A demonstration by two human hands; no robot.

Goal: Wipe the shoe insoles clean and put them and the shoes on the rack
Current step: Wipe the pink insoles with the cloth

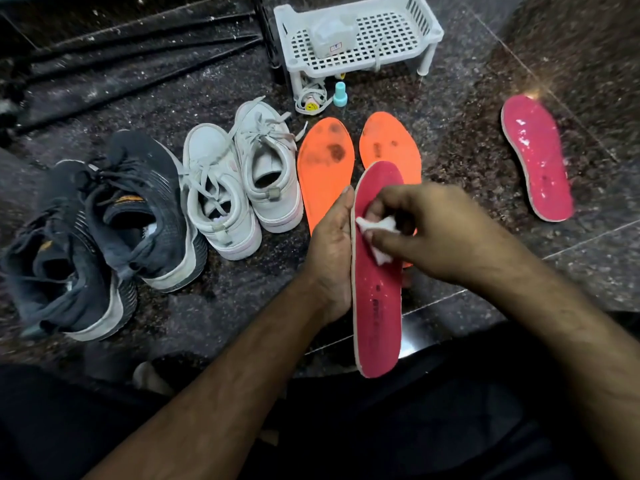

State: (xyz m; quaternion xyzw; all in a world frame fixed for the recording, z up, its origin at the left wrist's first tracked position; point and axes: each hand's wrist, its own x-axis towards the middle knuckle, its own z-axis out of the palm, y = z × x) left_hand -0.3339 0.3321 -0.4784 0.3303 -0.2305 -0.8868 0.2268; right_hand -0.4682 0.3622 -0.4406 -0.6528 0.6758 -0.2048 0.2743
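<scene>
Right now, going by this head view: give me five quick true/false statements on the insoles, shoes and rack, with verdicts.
1. The left hand holds a pink insole by its edge. True.
2. The right hand is empty. False: it pinches a white wipe against the held insole.
3. Both orange insoles lie on the floor and show dark smudges. True.
4. The second pink insole already sits on the rack. False: it lies on the floor to the right, apart from the white rack.
5. The white sneakers stand on the rack. False: they are on the floor beside the dark sneakers.
</scene>
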